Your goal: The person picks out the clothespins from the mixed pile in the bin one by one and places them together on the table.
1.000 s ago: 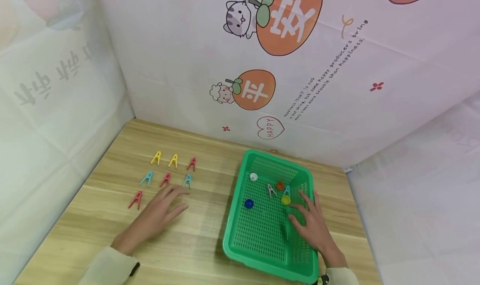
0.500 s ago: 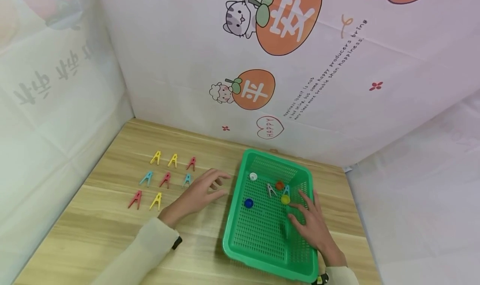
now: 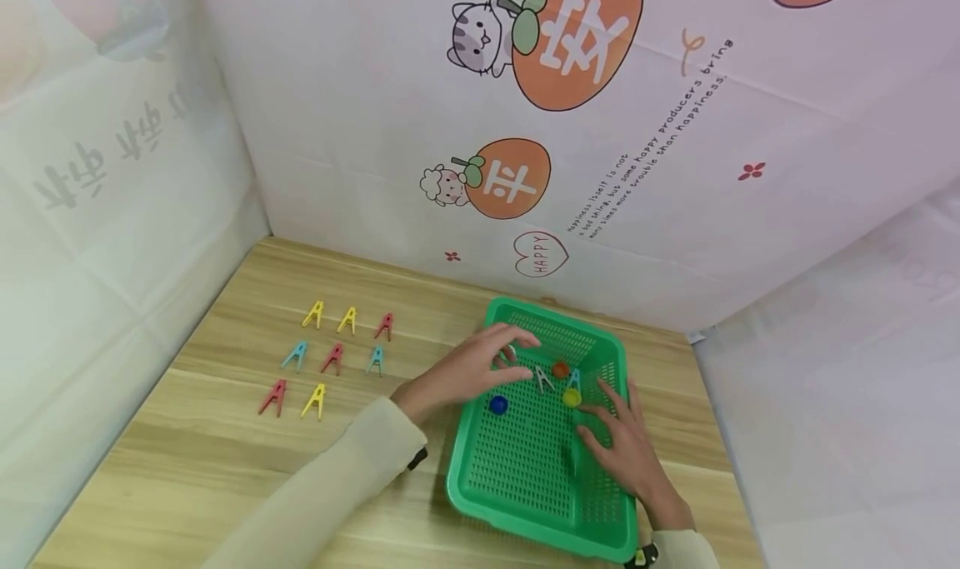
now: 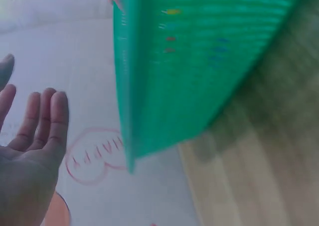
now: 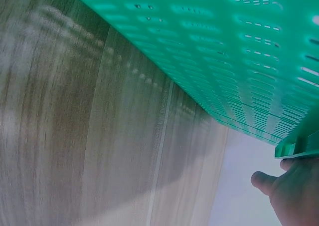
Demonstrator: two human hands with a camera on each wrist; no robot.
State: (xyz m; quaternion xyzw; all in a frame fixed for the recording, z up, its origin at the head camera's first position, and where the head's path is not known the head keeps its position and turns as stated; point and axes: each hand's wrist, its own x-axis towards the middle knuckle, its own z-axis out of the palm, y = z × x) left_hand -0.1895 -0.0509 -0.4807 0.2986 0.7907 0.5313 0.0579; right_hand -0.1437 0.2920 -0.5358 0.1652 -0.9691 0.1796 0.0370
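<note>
In the head view my left hand (image 3: pixel 474 366) hangs over the left side of a green plastic basket (image 3: pixel 510 532), fingers loosely spread and holding nothing. Under it a white bottle cap (image 3: pixel 511 353) is mostly hidden. A grey clothespin (image 3: pixel 542 379) lies just past its fingertips, near an orange-red cap (image 3: pixel 560 370), a blue clothespin (image 3: pixel 574 379) and a yellow cap (image 3: pixel 572 397). Nearer the basket's left wall sits a blue cap (image 3: pixel 498 404). Across the right rim rests my right hand (image 3: pixel 628 452), some fingers inside and one outside. The left wrist view shows the left fingers (image 4: pixel 60 113) extended.
Left of the basket, several clothespins lie in loose rows on the wooden table (image 3: pixel 187 469), among them a yellow one (image 3: pixel 314 401), a red one (image 3: pixel 273 397) and a blue one (image 3: pixel 376 360). Printed white sheets (image 3: pixel 360 136) wall in the back and sides.
My left hand has moved right from the clothespins, across the table and over the basket. A yellow clothespin it covered is now visible. The right hand and basket have stayed put.
</note>
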